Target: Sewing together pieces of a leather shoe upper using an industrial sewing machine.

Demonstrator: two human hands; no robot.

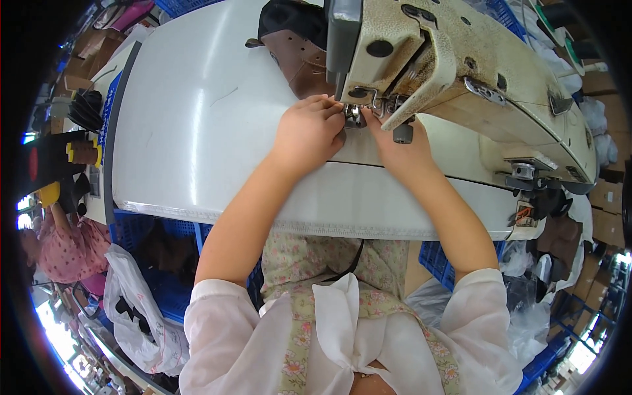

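A brown shoe upper with black lining and small eyelet holes lies at the far side of the sewing machine's presser foot, partly hidden by the machine head. My left hand is closed at the upper's near end, fingers bent and pressed together, just left of the foot. On the foot's right side is my right hand, its fingers bent in toward the needle area. A pale lever and the machine head cover part of those fingers, so what they grip is hidden.
The cream sewing machine spans the right of the white table, which has a ruler strip along its near edge. Blue crates and a white plastic bag stand below left. Thread spools sit at the left. Another person in pink is beyond.
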